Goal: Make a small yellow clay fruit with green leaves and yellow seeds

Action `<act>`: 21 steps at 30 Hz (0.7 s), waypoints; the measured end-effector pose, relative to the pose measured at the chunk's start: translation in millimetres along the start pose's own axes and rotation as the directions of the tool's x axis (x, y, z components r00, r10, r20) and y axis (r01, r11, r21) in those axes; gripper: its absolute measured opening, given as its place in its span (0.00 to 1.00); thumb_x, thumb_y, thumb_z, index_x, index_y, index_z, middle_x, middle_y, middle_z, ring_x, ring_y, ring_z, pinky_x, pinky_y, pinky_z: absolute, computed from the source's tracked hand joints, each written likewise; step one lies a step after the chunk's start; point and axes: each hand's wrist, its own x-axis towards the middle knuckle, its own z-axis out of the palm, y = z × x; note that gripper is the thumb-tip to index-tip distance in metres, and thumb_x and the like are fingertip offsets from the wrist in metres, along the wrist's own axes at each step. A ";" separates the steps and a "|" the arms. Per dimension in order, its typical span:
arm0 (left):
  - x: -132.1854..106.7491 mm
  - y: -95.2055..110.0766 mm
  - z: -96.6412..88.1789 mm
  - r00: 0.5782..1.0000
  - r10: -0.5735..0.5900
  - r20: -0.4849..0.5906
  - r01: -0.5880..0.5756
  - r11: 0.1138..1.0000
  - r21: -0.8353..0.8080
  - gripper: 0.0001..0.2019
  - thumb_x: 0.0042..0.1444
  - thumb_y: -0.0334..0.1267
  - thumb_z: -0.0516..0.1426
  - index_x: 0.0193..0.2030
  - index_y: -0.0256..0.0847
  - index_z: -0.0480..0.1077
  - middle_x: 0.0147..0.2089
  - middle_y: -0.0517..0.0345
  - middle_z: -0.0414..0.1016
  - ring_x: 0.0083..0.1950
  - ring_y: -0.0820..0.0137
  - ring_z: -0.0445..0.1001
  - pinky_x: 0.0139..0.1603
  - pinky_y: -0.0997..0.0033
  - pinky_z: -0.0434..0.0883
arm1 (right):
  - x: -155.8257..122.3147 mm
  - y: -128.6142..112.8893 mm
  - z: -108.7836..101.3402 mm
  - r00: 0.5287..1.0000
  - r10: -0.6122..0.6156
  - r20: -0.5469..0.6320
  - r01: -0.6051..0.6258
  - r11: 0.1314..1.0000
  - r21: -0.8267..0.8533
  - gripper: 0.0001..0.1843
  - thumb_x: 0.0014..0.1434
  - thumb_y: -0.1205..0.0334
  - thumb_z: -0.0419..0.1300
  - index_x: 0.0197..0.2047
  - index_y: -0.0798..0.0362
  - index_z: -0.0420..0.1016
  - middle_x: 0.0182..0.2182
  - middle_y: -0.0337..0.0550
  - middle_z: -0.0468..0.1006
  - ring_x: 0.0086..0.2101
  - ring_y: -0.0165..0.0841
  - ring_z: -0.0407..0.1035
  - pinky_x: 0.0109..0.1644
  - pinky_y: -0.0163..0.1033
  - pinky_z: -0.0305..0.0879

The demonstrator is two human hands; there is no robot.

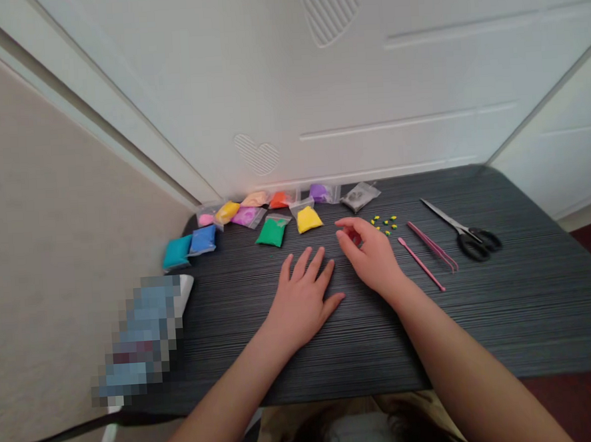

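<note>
My left hand (304,294) lies flat on the dark striped table (531,313), palm down, fingers stretched out and holding nothing. Just to its right, my right hand (370,251) is curled, its fingertips pinched on a small red piece (355,237) that is mostly hidden. Several tiny yellow and green bits (384,223) lie on the table just beyond the right hand. A yellow clay bag (308,218) and a green clay bag (271,232) sit a little farther back, ahead of the left hand.
More small clay bags in teal (177,251), blue (203,239), pink, orange and purple (320,193) line the table's far left edge. Two pink tools (421,264) and black-handled scissors (464,231) lie to the right. A blurred object (142,337) rests at the left edge.
</note>
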 end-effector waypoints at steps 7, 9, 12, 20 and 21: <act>10.4 7.3 1.8 0.999 -0.051 -0.009 0.052 0.998 0.030 0.27 0.58 0.53 0.42 0.59 0.40 0.59 0.65 0.49 0.53 0.66 0.57 0.47 0.63 0.50 0.47 | 4.2 9.5 -3.3 0.998 0.032 -0.057 -0.032 0.999 0.004 0.12 0.58 0.61 0.49 0.42 0.53 0.69 0.30 0.41 0.72 0.31 0.31 0.66 0.37 0.38 0.63; -0.8 8.2 -0.7 0.998 -0.058 0.009 0.057 0.998 0.034 0.27 0.58 0.53 0.42 0.59 0.42 0.59 0.65 0.50 0.53 0.66 0.57 0.47 0.63 0.50 0.47 | 4.6 10.9 -3.0 0.997 0.042 -0.061 -0.041 0.999 0.014 0.12 0.57 0.61 0.49 0.42 0.53 0.69 0.30 0.41 0.72 0.30 0.31 0.66 0.36 0.38 0.63; -17.2 9.2 -3.2 0.997 -0.070 0.039 0.069 0.997 0.036 0.27 0.58 0.54 0.42 0.60 0.44 0.58 0.65 0.51 0.53 0.66 0.57 0.48 0.63 0.50 0.47 | 4.6 11.2 -2.2 0.996 0.054 -0.064 -0.052 0.998 0.031 0.12 0.57 0.61 0.50 0.42 0.53 0.69 0.30 0.41 0.72 0.30 0.30 0.66 0.36 0.38 0.63; 11.1 10.6 8.7 0.995 -0.099 -0.021 0.099 0.995 0.006 0.28 0.58 0.54 0.42 0.60 0.41 0.57 0.64 0.47 0.54 0.65 0.55 0.50 0.61 0.50 0.50 | 3.5 15.3 0.7 0.997 0.052 -0.055 -0.050 0.998 0.037 0.12 0.57 0.61 0.49 0.42 0.54 0.69 0.31 0.42 0.73 0.31 0.31 0.67 0.38 0.38 0.64; 16.2 10.2 9.7 0.995 -0.101 -0.027 0.101 0.995 0.003 0.28 0.58 0.53 0.42 0.60 0.40 0.57 0.64 0.46 0.55 0.65 0.55 0.50 0.61 0.50 0.50 | 3.6 16.6 1.1 0.997 0.050 -0.056 -0.048 0.998 0.034 0.12 0.58 0.61 0.49 0.42 0.54 0.69 0.31 0.42 0.73 0.32 0.31 0.67 0.38 0.38 0.64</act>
